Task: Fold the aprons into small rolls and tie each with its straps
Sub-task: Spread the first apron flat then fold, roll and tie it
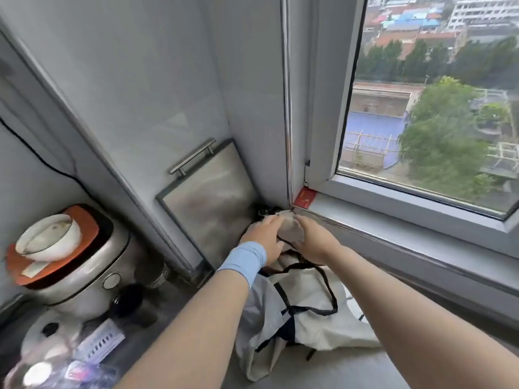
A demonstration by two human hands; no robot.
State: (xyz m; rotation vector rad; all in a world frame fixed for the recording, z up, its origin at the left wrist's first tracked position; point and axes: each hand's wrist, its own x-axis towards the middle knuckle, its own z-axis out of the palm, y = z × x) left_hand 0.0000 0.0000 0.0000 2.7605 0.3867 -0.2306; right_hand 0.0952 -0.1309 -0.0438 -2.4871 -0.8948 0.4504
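A rolled beige apron (pixel 289 227) sits in the far corner of the counter, below the window sill. My left hand (pixel 264 234) and my right hand (pixel 314 240) lie on either side of it, fingers curved round the roll. A blue band wraps my left wrist. Closer to me lies a loose cream apron (pixel 306 313) in a crumpled heap, its black straps (pixel 323 282) looping over it. Dark strap ends (pixel 266 211) show behind the roll.
A framed panel with a metal handle (pixel 207 197) leans on the wall left of the roll. A rice cooker (pixel 84 273) with an orange plate and white bowl (pixel 49 238) stands at left, bottles and packets in front. The window sill (pixel 407 234) runs along the right.
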